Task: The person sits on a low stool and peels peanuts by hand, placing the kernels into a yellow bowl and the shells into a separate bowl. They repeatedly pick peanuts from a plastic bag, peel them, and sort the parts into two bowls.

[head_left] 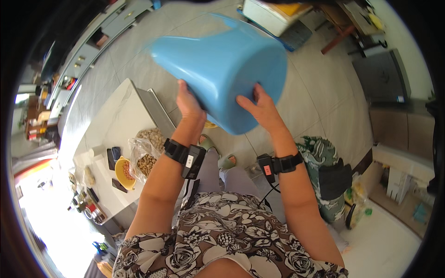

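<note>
A blue plastic stool (208,65) is held up in front of me, tipped on its side. Its legs point to the far left, and its rounded seat faces right and toward me. My left hand (189,103) supports the stool's near side, with part of the fingers hidden behind it. On the seat, my right hand (262,105) grips with the thumb on the surface and some fingertips at what looks like a dark hole. The stool's edges are slightly blurred.
To the left stands a marble-topped table (109,111) with a clear bag of peanuts (146,162), a yellow basket (124,173) and phones. A camouflage bundle (324,176) lies on my right. A white box (273,16) sits at the far side, near a wooden chair (340,34).
</note>
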Action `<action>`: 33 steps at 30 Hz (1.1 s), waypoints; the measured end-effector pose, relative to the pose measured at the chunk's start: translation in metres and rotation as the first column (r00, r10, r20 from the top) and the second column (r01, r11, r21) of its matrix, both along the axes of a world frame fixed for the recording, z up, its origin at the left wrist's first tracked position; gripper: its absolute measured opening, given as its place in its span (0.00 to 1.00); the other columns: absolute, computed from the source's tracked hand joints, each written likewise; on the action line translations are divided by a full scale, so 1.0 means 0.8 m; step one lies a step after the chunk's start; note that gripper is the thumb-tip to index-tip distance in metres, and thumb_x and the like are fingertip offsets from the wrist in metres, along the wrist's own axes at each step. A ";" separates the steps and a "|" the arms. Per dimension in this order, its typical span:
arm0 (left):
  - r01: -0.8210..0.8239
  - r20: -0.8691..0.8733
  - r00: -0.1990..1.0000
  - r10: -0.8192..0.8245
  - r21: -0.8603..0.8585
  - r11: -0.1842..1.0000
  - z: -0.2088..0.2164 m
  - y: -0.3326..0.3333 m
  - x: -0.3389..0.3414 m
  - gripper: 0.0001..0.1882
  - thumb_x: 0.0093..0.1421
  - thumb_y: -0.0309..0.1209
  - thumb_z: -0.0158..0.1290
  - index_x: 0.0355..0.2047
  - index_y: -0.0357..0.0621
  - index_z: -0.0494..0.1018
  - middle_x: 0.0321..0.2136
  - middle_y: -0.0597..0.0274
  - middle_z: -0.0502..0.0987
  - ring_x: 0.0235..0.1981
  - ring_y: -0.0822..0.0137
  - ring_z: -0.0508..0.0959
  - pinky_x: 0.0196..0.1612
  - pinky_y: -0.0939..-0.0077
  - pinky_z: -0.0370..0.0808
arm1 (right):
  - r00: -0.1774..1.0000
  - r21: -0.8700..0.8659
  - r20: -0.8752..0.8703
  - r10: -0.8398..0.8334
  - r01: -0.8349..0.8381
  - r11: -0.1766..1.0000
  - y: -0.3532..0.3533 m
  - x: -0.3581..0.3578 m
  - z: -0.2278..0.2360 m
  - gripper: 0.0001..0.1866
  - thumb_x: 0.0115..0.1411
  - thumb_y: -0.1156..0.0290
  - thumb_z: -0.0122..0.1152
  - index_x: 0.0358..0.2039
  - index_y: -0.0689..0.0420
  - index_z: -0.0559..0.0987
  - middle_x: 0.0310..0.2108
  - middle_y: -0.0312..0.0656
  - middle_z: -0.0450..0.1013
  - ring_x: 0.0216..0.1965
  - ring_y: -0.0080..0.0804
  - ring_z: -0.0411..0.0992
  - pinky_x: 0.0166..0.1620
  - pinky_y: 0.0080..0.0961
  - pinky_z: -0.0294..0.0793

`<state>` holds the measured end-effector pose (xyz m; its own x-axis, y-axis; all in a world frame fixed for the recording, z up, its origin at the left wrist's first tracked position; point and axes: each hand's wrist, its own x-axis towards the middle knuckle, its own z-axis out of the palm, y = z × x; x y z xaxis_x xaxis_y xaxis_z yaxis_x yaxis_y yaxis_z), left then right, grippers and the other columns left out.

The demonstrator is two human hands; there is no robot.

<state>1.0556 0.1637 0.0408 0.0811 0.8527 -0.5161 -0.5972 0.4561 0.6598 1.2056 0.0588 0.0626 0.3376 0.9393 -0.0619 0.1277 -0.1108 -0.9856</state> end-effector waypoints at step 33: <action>-0.068 -0.205 0.967 -0.149 -0.776 0.627 -0.561 -0.145 -0.055 0.21 0.57 0.33 0.49 0.48 0.33 0.64 0.45 0.52 0.68 0.38 0.56 0.73 0.36 0.67 0.74 | -0.285 -0.814 -0.125 0.950 -0.518 -0.262 -0.041 0.067 -0.539 0.21 0.46 0.57 0.62 0.33 0.62 0.79 0.40 0.51 0.73 0.45 0.47 0.69 0.49 0.38 0.66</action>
